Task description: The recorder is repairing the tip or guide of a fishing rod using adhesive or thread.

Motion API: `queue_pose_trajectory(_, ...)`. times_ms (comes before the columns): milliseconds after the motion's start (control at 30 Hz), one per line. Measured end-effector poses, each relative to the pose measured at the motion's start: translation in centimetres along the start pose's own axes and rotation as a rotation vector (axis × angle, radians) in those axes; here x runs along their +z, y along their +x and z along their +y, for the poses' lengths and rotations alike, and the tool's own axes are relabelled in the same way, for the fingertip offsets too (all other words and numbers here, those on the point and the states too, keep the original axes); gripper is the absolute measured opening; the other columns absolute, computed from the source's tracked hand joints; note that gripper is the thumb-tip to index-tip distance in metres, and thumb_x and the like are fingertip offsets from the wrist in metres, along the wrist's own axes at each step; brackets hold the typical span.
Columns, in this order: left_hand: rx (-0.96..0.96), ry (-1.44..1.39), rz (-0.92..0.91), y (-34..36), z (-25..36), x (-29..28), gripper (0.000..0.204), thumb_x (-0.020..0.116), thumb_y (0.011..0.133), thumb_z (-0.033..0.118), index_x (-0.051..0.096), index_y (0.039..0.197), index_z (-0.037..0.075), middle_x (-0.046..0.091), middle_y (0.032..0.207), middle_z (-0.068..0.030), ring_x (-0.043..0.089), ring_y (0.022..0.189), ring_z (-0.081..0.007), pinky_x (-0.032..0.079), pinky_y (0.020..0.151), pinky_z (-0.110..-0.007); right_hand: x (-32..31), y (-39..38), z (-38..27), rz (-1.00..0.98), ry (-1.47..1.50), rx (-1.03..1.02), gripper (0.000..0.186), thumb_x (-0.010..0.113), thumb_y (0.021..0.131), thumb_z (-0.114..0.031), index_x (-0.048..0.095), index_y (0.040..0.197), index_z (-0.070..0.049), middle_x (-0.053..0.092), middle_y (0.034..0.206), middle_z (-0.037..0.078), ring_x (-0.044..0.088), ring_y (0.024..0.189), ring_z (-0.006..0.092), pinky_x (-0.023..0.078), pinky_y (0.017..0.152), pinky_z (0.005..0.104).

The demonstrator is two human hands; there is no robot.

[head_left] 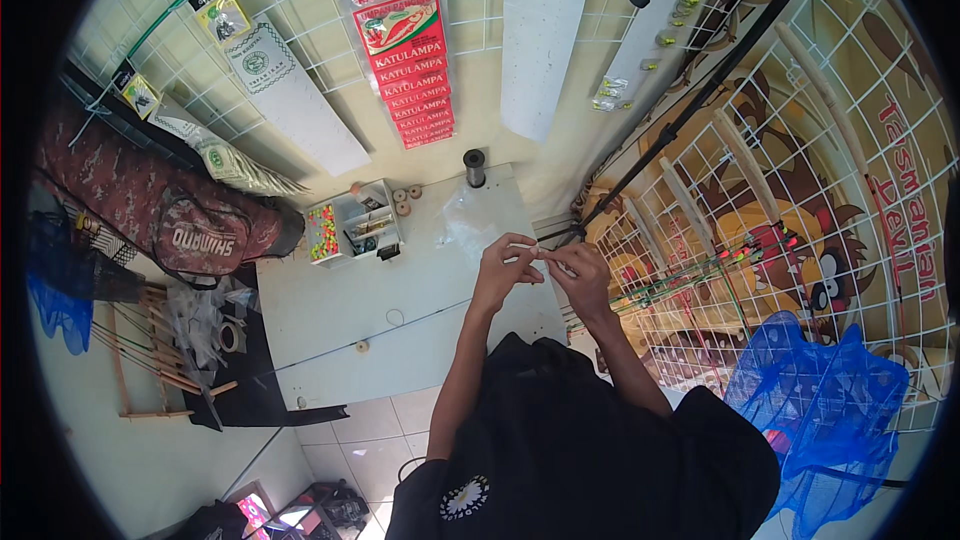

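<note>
Both hands are raised close together over the right part of a pale table (330,310). My left hand (503,268) has thumb and index finger pinched, the other fingers curled. Against it, my right hand (582,275) pinches too, and the fingertips of the two nearly meet. Whatever lies between them is too small to make out. Just beyond the hands, a crumpled clear plastic bag (468,225) lies on the table. A small wire-like loop (395,317) and a round tan spool (361,347) rest to the left of my hands.
A white organizer box (350,258) with colourful small pieces stands at the table's back left, beside small spools (402,202). A dark cylinder (474,168) stands at the back edge. A long black pole (690,120) slants down on the right, near wire racks and blue netting (815,410).
</note>
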State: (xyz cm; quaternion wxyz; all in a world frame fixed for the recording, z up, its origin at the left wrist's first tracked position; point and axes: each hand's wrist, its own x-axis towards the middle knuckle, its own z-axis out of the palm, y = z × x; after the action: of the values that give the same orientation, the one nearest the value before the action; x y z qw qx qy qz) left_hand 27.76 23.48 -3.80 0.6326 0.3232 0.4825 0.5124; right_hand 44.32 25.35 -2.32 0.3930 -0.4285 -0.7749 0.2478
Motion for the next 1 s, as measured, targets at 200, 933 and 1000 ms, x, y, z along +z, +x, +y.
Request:
queue_pose_trajectory(200,0.003,-0.081,0.011,0.2,-0.4,0.1,0.031,0.067,0.088,0.015,0.054,0.109,-0.005,0.066,0.089,-0.0137,0.067,0.064,-0.0184,0.058,0.059,-0.028,0.3,-0.2,-0.1,-0.009,-0.058,-0.033,0.018,0.072,0.076,-0.003,0.072,0.094,-0.005,0.065,0.088,0.008,0.064,0.083,0.0226,0.051,0.072,0.0336)
queue_pose_trajectory(933,0.143,-0.08,0.092,0.4,-0.2,0.8,0.028,0.061,0.091,0.011,0.053,0.116,0.002,0.059,0.09,-0.0082,0.062,0.074,-0.0136,0.058,0.068,-0.03,1.3,-0.5,2.3,-0.006,0.242,0.21,0.013,0.071,0.08,-0.007,0.071,0.093,-0.005,0.068,0.084,0.005,0.058,0.068,0.0126,0.047,0.065,0.0261)
queue_pose_trajectory(1000,0.203,-0.036,0.097,0.6,-0.2,0.6,0.027,0.061,0.092,0.011,0.053,0.116,0.002,0.059,0.089,-0.0082,0.062,0.076,-0.0148,0.056,0.072,-0.03,1.5,-0.6,2.8,0.023,0.293,0.233,0.013,0.072,0.081,-0.008,0.071,0.093,-0.005,0.068,0.084,0.005,0.057,0.066,0.0112,0.046,0.064,0.0251)
